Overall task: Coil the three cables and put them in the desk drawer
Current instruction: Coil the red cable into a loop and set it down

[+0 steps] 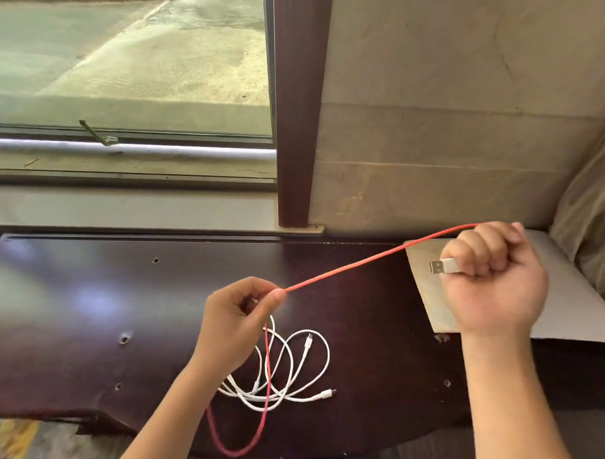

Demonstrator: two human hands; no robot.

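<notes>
A red cable (pixel 361 263) runs taut between my two hands above the dark wooden desk (pixel 85 307). My right hand (pixel 494 280), raised at the right, grips the cable's end, and its white USB plug (pixel 444 267) sticks out of the fist to the left. My left hand (pixel 236 323) pinches the red cable near the desk's middle. From there the cable hangs down in a loop past the desk's front edge. White cables (pixel 289 373) lie in a loose tangle on the desk just below my left hand. No drawer is visible.
A pale sheet of board (pixel 426 288) lies at the desk's right, partly under my right hand, beside a beige cloth (pixel 589 218). A window with a dark wooden frame post (pixel 298 126) stands behind the desk. The desk's front edge curves inward at the bottom.
</notes>
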